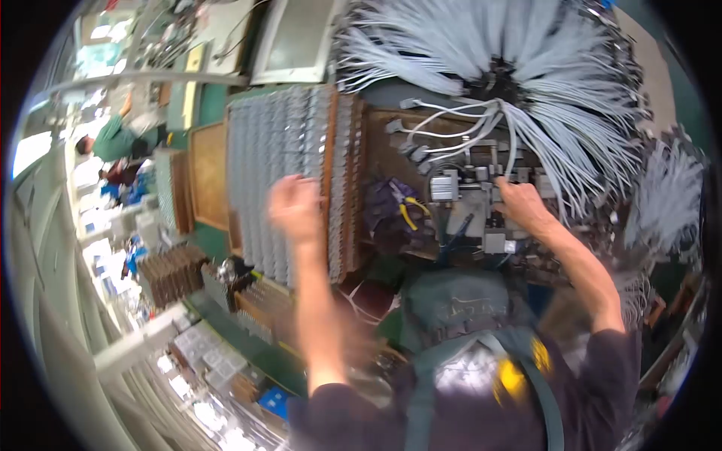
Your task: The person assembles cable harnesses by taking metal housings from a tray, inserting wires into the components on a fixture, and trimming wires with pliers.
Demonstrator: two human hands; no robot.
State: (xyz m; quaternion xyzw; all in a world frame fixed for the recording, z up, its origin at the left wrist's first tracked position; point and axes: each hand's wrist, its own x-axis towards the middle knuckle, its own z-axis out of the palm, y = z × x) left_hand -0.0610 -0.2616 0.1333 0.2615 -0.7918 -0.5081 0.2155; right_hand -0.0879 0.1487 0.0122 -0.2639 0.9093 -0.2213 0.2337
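Note:
My left hand (295, 204) is smeared by motion above a tray of grey parts in close rows (278, 150); whether its fingers hold anything does not show. At the metal fixture (474, 180) on the bench, my right hand (525, 204) has its fingers pinched together. A white cable (512, 146) runs down from a bunch to those fingertips, and they appear closed on it. Just left of the fixture lie several loose cable ends with grey connectors (396, 126). Yellow-handled pliers (408, 213) rest on a dark cloth.
A big fan of white cables (451, 37) spreads across the back of the bench, with another bundle (668, 195) at the right. Wooden trays (208, 173) stand farther left. A person in a green top (113, 141) is in the background.

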